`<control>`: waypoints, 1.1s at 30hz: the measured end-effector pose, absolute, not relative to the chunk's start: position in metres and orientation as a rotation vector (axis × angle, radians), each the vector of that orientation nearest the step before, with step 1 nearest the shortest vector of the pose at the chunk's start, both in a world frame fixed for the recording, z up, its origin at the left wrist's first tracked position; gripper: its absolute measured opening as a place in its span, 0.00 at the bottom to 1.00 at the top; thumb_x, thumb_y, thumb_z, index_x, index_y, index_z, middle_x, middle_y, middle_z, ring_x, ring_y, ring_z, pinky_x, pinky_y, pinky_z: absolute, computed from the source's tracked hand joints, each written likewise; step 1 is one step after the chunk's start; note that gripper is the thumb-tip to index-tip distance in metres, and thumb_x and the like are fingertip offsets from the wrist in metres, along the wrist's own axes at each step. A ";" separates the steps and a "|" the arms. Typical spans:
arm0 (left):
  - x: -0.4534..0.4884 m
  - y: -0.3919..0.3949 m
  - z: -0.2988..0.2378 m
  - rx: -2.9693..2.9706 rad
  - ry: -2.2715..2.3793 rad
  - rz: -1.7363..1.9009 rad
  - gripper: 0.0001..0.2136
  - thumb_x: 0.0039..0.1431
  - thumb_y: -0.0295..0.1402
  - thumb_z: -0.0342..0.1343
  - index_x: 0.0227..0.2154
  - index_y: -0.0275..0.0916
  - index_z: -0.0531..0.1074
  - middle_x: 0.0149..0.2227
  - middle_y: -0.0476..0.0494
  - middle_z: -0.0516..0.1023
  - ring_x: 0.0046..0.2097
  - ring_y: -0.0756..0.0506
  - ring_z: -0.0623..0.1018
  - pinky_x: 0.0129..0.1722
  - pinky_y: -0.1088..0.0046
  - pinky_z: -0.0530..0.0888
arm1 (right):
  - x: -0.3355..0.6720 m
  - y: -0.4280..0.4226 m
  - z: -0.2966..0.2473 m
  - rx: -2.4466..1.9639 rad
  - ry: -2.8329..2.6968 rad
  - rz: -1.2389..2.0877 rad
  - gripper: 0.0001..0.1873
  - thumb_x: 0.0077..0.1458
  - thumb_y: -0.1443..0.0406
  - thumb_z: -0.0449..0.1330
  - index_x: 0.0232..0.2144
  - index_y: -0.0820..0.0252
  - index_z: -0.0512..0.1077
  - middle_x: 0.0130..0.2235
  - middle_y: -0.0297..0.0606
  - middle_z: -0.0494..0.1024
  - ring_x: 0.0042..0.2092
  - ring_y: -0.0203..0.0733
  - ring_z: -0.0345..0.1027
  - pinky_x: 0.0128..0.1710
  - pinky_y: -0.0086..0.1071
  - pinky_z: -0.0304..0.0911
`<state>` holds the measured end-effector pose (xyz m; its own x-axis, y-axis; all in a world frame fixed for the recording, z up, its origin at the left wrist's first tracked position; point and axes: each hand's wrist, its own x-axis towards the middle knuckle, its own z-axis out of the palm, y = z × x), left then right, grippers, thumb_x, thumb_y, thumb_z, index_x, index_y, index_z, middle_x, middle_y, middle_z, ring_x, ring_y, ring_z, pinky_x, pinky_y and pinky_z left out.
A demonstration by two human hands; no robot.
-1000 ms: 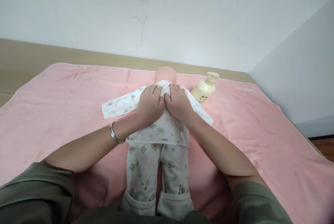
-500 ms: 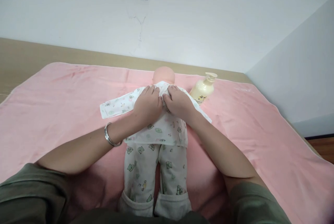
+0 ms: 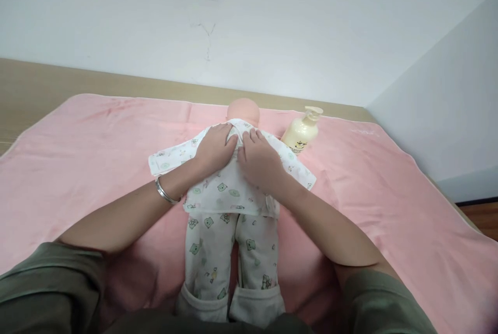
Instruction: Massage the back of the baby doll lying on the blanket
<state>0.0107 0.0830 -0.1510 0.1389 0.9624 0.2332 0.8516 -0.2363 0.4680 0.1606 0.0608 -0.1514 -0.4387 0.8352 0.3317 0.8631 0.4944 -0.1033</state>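
A baby doll lies stretched out with its bald head [image 3: 243,111] pointing away from me. It is dressed in a white printed shirt [image 3: 233,194] and matching trousers [image 3: 212,251]. My left hand [image 3: 216,148] rests flat on the upper left part of the shirt, thumb spread towards the middle. My right hand [image 3: 261,162] lies beside it on the upper right part, its fingers stretched out over the cloth near the neck. A narrow gap separates the two hands. Both seem to press on the shirt without holding anything.
A cream pump bottle [image 3: 302,134] stands at the doll's upper right, close to the sleeve. Under everything is a pink blanket [image 3: 373,189] on a wooden surface [image 3: 97,77]. A white wall [image 3: 272,28] rises behind, with another at the right.
My right hand has slid slightly down and left over the shirt. My left hand has shifted a little to the left, with its thumb now spread apart from the fingers.
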 end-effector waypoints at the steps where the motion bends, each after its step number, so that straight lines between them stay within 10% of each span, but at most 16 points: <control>1: 0.014 0.078 -0.152 2.245 1.799 0.716 0.20 0.68 0.35 0.39 0.50 0.31 0.73 0.54 0.31 0.78 0.57 0.35 0.76 0.64 0.52 0.71 | 0.163 0.069 -0.149 -1.469 -2.378 -0.039 0.26 0.68 0.65 0.42 0.58 0.79 0.68 0.61 0.62 0.72 0.65 0.59 0.63 0.68 0.50 0.58; 8: 0.025 0.054 -0.156 2.396 1.790 0.738 0.24 0.68 0.31 0.37 0.59 0.22 0.66 0.63 0.24 0.70 0.69 0.35 0.67 0.71 0.54 0.63 | 0.168 0.089 -0.142 -1.640 -2.315 0.054 0.24 0.69 0.63 0.45 0.54 0.78 0.70 0.57 0.61 0.74 0.61 0.62 0.65 0.65 0.51 0.60; 16: 0.009 0.087 -0.152 2.162 1.730 0.788 0.15 0.64 0.36 0.41 0.41 0.36 0.72 0.47 0.33 0.79 0.50 0.36 0.77 0.57 0.52 0.74 | 0.159 0.049 -0.159 -1.339 -2.408 -0.234 0.22 0.66 0.69 0.45 0.53 0.73 0.72 0.52 0.58 0.77 0.61 0.60 0.66 0.67 0.51 0.58; 25: 0.026 0.049 -0.161 2.193 1.779 0.956 0.22 0.67 0.35 0.41 0.53 0.38 0.76 0.62 0.40 0.75 0.69 0.37 0.68 0.70 0.52 0.66 | 0.174 0.100 -0.137 -1.715 -2.236 0.269 0.25 0.68 0.61 0.45 0.52 0.76 0.71 0.56 0.60 0.75 0.61 0.58 0.65 0.64 0.47 0.61; 33: 0.011 0.073 -0.153 1.883 1.767 0.871 0.25 0.65 0.38 0.46 0.61 0.38 0.71 0.67 0.41 0.70 0.70 0.37 0.66 0.72 0.55 0.63 | 0.157 0.066 -0.153 -1.594 -2.385 -0.188 0.27 0.69 0.64 0.44 0.59 0.80 0.67 0.60 0.65 0.71 0.63 0.64 0.63 0.66 0.54 0.57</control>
